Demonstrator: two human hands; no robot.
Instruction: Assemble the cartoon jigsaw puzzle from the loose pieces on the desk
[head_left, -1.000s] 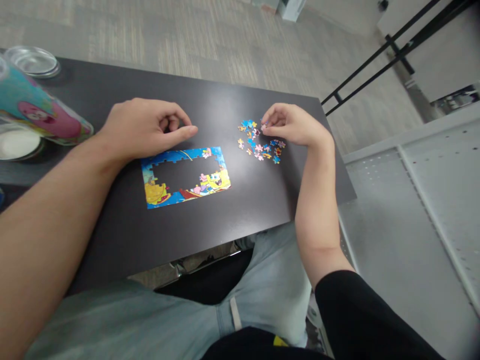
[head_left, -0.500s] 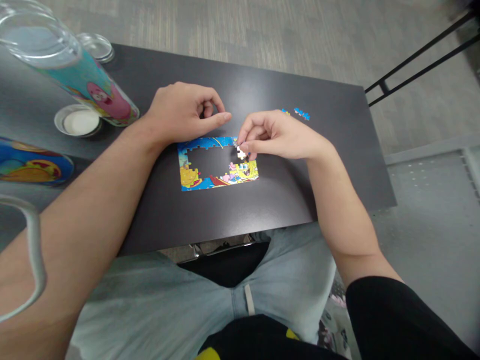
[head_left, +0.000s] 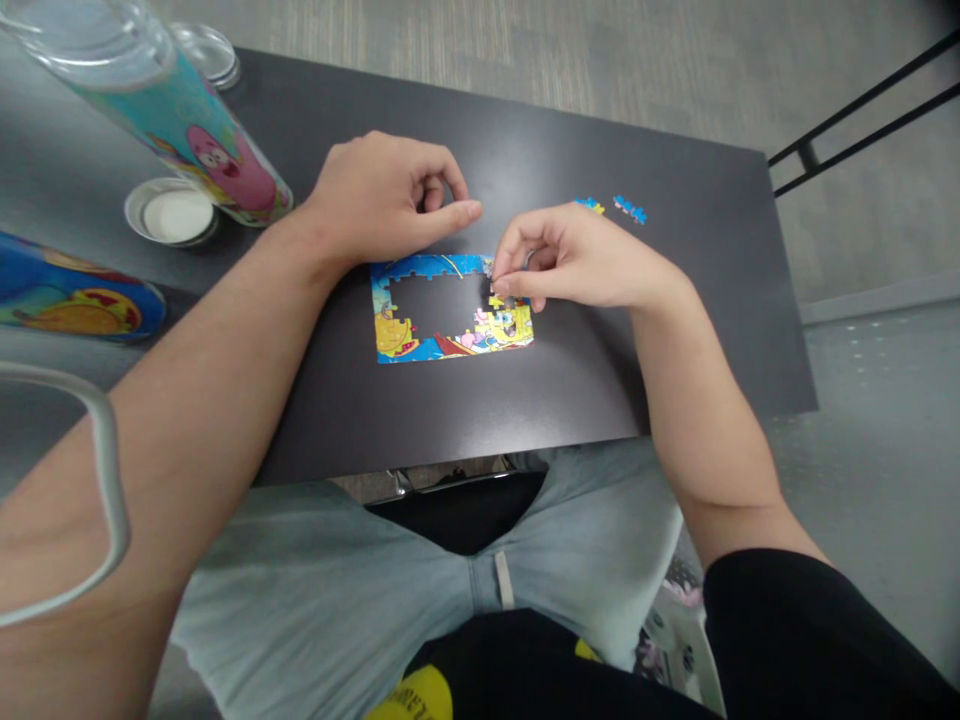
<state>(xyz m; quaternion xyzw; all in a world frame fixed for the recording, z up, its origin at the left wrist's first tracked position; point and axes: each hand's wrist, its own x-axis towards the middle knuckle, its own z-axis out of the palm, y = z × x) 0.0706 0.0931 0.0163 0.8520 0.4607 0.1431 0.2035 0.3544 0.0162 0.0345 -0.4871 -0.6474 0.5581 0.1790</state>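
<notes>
On the dark table lies a cartoon jigsaw puzzle, its border joined in blue, orange and yellow, with a bare gap in the middle. My right hand is over the puzzle's upper right part, thumb and fingertips pinched on a small puzzle piece at the inner edge. The fingers partly cover that piece and the pieces under them. My left hand rests just beyond the puzzle's upper edge, fingers loosely curled, thumb apart and nothing held. Behind my right hand lie loose puzzle pieces, blue and yellow.
A tall clear-topped canister with a pink cartoon figure stands at the left. Near it are a round tin lid and a clear lid. A second printed canister is nearer me. A pale cable hangs at lower left.
The view has shifted, so the table appears further right and higher. The piece at my right fingertips showed a pale side before; now yellow shows there. My left hand keeps its pose.
</notes>
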